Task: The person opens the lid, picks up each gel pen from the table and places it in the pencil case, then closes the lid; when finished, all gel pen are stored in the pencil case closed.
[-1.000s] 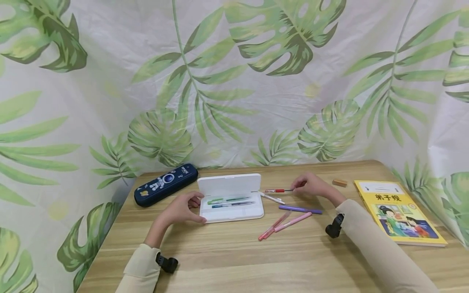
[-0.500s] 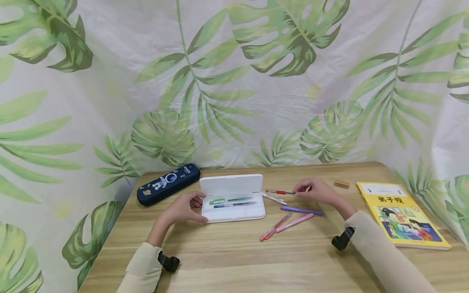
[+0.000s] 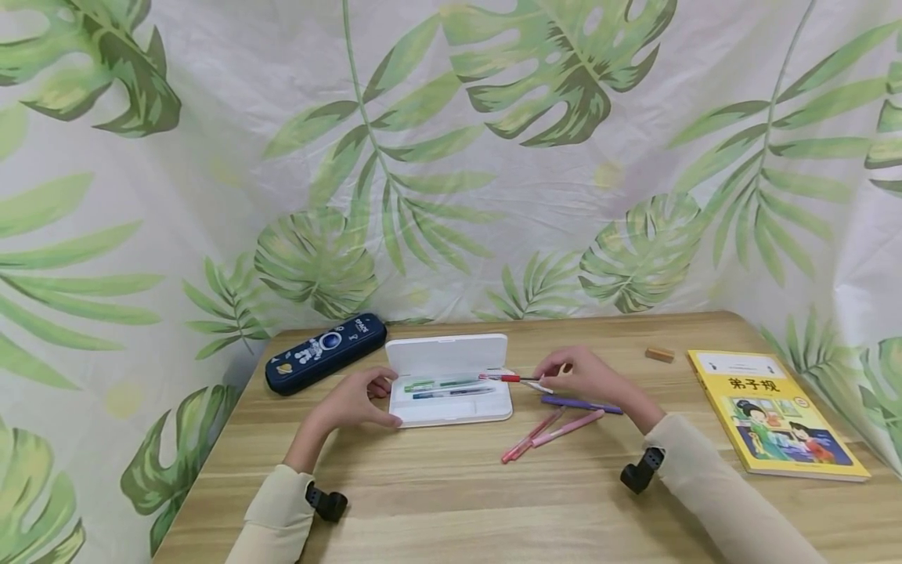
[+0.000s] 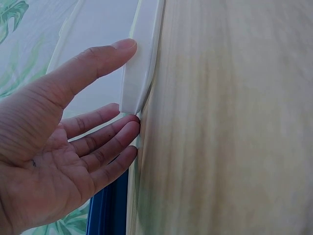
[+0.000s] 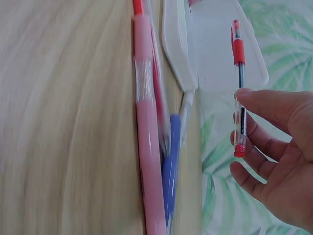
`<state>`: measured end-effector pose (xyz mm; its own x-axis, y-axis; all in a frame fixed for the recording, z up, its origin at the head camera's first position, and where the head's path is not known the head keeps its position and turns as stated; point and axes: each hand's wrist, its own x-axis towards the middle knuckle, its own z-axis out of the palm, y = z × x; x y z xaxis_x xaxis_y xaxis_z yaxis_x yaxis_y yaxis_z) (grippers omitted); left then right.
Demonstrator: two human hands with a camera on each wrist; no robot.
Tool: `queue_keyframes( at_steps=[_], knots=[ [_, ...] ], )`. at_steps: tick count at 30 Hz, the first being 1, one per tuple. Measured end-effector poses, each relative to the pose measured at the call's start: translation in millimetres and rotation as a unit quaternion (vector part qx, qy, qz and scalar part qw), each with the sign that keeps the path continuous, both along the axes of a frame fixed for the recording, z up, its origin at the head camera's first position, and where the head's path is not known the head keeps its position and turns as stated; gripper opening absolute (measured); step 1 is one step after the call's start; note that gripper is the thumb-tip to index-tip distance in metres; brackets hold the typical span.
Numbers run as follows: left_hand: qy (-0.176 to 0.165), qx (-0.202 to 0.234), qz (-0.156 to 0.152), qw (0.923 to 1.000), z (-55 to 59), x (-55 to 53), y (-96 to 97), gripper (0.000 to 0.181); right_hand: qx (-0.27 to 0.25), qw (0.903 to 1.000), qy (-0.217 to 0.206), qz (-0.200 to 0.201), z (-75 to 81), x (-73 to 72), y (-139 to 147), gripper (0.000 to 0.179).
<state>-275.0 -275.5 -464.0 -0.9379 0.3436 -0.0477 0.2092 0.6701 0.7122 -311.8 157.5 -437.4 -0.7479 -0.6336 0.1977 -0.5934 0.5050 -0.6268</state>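
Observation:
My left hand (image 3: 355, 403) holds the left end of an open white pencil case (image 3: 430, 412). In the left wrist view its thumb lies on the case's front rim, and its fingertips touch the corner. A green pen (image 3: 425, 386) and a blue-tipped clear pen (image 3: 451, 392) lie inside. My right hand (image 3: 581, 376) pinches a clear gel pen with a red grip (image 5: 238, 51) near its rear end. That pen is held in the air, its front end over the case's right side, partly covering a white pen (image 3: 541, 388) on the table.
Right of the case lie a purple pen (image 3: 581, 404), a pink pen (image 3: 569, 429) and a reddish pen (image 3: 524, 445). A navy astronaut pencil case (image 3: 326, 354) stands back left. Further right are a small brown block (image 3: 660, 355) and a yellow book (image 3: 782, 415).
My right hand has moved left, carrying the red-grip pen from beyond the case's right side to over its right edge. The left hand stays on the case.

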Motion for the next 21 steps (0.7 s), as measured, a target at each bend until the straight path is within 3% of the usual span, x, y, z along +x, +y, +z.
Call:
queue_keyframes(
  at_steps=[6,21],
  knots=[
    [-0.001,-0.001,0.002,1.0000,0.5,-0.1,-0.6,0.079,-0.001,0.9994,0.027,0.022,-0.4,2.6,-22,0.010],
    [0.002,-0.004,-0.001,1.0000,-0.6,-1.2,-2.6,0.079,0.014,0.9988,0.045,-0.007,-4.7,5.2,-81,0.008]
  ],
)
